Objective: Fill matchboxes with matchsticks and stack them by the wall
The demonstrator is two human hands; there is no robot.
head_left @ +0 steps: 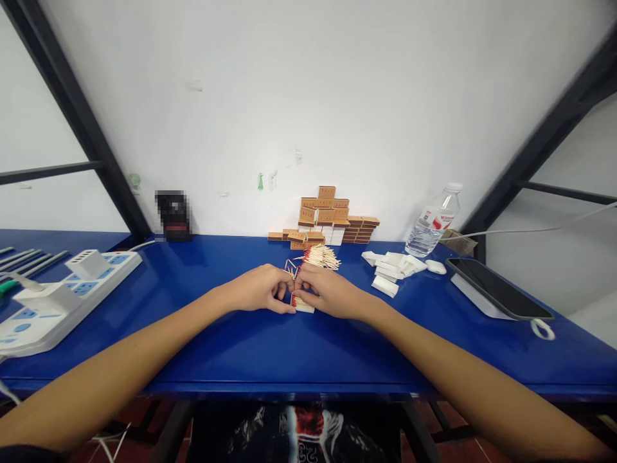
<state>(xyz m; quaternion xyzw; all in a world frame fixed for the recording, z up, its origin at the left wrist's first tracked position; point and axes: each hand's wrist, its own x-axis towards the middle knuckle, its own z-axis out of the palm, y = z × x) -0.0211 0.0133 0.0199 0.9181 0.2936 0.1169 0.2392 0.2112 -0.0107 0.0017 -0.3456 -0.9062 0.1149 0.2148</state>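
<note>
Both my hands meet at the middle of the blue table (250, 347). My left hand (260, 289) has its fingers curled and pinched at a small white matchbox tray (303, 306) that lies on the table and holds red-tipped matches. My right hand (328, 290) is closed over the same tray from the right, fingers pressing on the matches. Just behind the hands lies a loose pile of matches (321, 256). Part of the tray is hidden under my fingers.
A stack of brown matchboxes (328, 218) stands against the wall. Several white inner trays (391, 270) lie to the right, with a water bottle (431, 222) and a phone on a stand (499, 296). A white power strip (58, 292) sits at the left.
</note>
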